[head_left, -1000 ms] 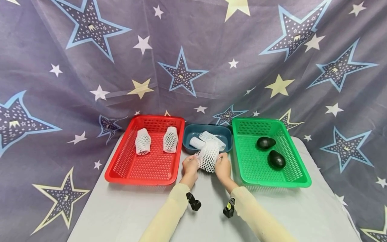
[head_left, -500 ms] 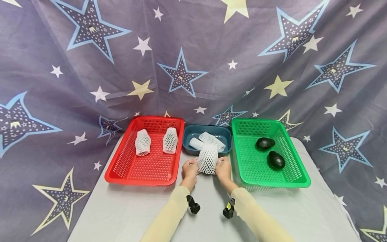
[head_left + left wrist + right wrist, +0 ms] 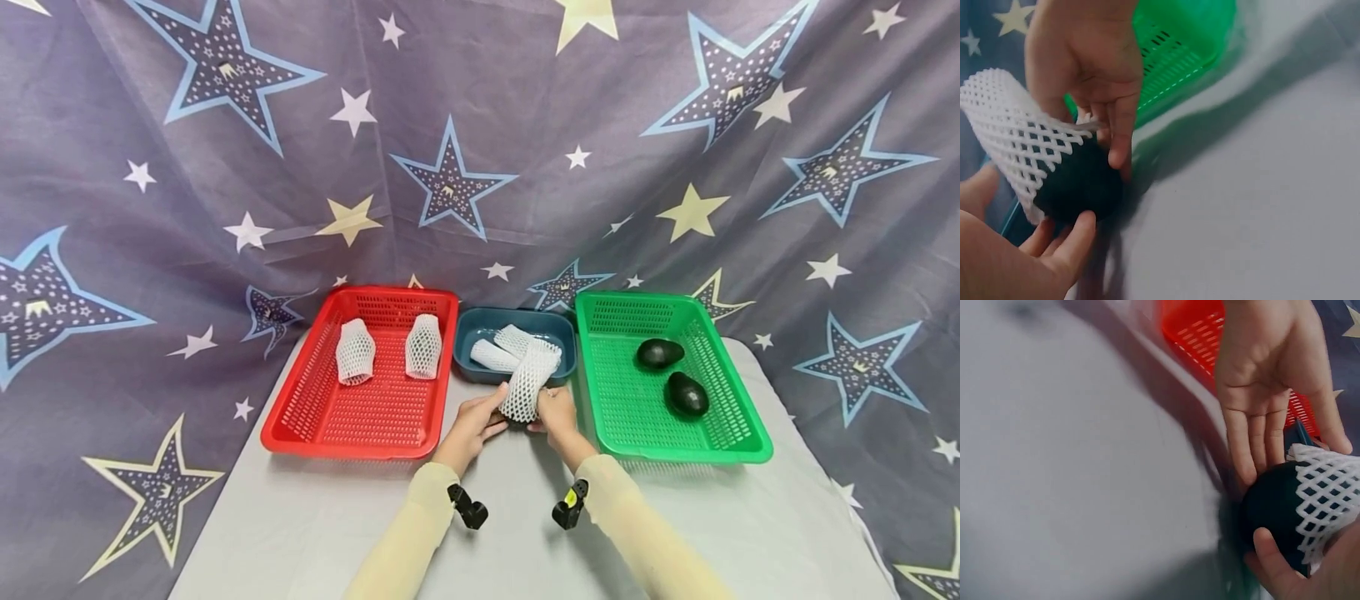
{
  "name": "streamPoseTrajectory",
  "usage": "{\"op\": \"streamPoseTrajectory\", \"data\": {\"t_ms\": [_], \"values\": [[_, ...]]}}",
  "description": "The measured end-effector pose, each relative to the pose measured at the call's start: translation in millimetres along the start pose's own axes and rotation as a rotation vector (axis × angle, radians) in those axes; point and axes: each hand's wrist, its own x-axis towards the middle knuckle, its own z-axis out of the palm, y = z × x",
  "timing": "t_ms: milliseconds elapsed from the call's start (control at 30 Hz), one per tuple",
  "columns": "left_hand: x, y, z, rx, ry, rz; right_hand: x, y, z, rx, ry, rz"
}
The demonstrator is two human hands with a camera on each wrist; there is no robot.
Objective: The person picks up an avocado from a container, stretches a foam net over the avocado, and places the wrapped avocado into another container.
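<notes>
A dark avocado point(image 3: 1272, 503) is partly inside a white foam fruit net point(image 3: 528, 379), its rounded end sticking out toward the person. My left hand point(image 3: 472, 423) holds it from the left, thumb by the net and nearly straight fingers point(image 3: 1242, 447) against the bare end. My right hand point(image 3: 558, 414) pinches the net's near edge on the other side, and one of its fingertips point(image 3: 1265, 540) touches the avocado. Two more foam nets, one of them this net point(image 3: 491, 357), lie in a dark blue tray point(image 3: 468, 321) just behind.
To the left, a red basket point(image 3: 337, 454) holds two netted fruits point(image 3: 355, 352). A green basket point(image 3: 678, 454) on the right holds two bare avocados point(image 3: 686, 395). A star-patterned curtain point(image 3: 525, 200) hangs behind the white table point(image 3: 330, 508).
My left hand has left the net's edge and moved round the avocado's left side. The net has tilted, its far end now leaning right. My right hand stays at the net's edge.
</notes>
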Motion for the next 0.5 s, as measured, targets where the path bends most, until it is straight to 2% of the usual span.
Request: {"op": "streamPoseTrajectory", "data": {"t_ms": [100, 200, 367, 500], "values": [[-0.3, 0.0, -2.1, 0.012, -0.031, 0.006, -1.6, -2, -3, 0.037, -0.030, 0.023], [-0.5, -0.4, -2.0, 0.010, -0.007, 0.017, -1.5, 0, -4, 0.033, -0.043, 0.024], [-0.4, -1.8, -0.3, -0.024, 0.074, 0.022, 1.9, 6, -5, 0.002, -0.028, 0.005], [0.2, -2.8, 1.7, -0.049, 0.184, 0.026, 4.6, 13, -6, -0.018, -0.023, -0.015]]}}
